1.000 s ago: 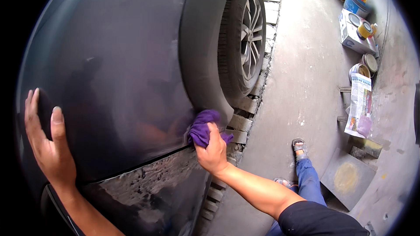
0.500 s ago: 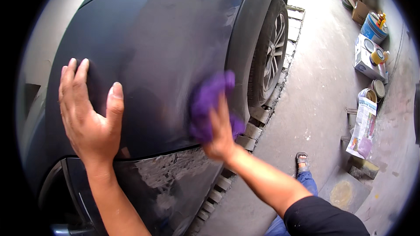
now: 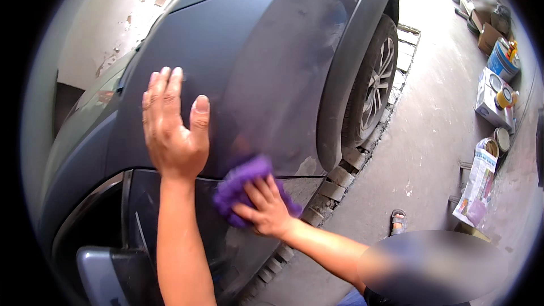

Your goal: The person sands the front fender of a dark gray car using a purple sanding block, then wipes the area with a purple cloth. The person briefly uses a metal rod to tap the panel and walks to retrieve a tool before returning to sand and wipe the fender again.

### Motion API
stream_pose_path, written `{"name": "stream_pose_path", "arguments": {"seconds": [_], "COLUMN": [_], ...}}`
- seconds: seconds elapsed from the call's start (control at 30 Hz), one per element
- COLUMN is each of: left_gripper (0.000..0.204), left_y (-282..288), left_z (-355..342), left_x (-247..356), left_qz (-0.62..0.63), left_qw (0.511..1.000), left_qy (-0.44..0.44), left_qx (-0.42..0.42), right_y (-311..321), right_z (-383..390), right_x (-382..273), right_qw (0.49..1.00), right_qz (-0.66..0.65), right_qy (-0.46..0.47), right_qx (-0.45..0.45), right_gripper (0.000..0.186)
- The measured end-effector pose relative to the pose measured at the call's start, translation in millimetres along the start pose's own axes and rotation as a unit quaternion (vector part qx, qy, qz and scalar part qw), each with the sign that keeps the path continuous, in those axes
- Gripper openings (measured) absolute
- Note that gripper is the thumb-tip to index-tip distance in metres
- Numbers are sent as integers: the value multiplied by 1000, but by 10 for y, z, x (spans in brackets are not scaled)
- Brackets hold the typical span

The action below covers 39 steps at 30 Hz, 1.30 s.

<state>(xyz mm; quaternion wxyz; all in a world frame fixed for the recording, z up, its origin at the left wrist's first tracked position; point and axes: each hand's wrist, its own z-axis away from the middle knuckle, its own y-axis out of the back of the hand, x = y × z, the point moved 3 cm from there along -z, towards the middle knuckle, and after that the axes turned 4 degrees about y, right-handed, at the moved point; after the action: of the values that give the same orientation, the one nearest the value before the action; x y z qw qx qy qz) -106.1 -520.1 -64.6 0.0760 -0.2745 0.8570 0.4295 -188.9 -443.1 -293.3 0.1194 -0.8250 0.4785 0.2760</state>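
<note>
A dark car's front fender fills the middle of the view, dull and hazy over its wheel-side half. My left hand lies open against the fender, fingers pointing up and thumb spread, with nothing in it. Lower and to the right, my right hand presses a bunched purple cloth against the bodywork at the seam between fender and door. The cloth covers part of that seam. Below it, the door panel shows scuffed, patchy areas.
The front wheel stands right of the fender, beside a strip of blocks in the floor. A side mirror juts out at lower left. Along the right wall are a blue bucket, a white box and newspaper.
The purple cloth in my right hand has moved down from the fender onto the seam by the door. My view has shifted; my left hand is still flat on the fender.
</note>
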Motion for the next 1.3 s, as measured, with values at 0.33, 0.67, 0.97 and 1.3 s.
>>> {"name": "stream_pose_path", "arguments": {"seconds": [0.33, 0.67, 0.97, 1.3], "left_gripper": [49, 47, 49, 53], "left_y": [823, 2491, 2650, 2894], "left_z": [1207, 5503, 6173, 7337], "left_x": [281, 2000, 1522, 372], "left_qz": [338, 280, 304, 265], "left_qw": [938, 593, 561, 571], "left_qy": [69, 522, 563, 509], "left_qx": [44, -545, -525, -587], "right_y": [797, 202, -546, -330], "right_z": [-2107, -1199, -1192, -938], "right_x": [664, -569, -1317, -1127], "right_qw": [975, 948, 988, 987], "right_qz": [141, 12, 54, 149], "right_qy": [-56, 158, 70, -42], "right_qx": [160, -275, -125, -37], "right_gripper": [66, 52, 61, 68]}}
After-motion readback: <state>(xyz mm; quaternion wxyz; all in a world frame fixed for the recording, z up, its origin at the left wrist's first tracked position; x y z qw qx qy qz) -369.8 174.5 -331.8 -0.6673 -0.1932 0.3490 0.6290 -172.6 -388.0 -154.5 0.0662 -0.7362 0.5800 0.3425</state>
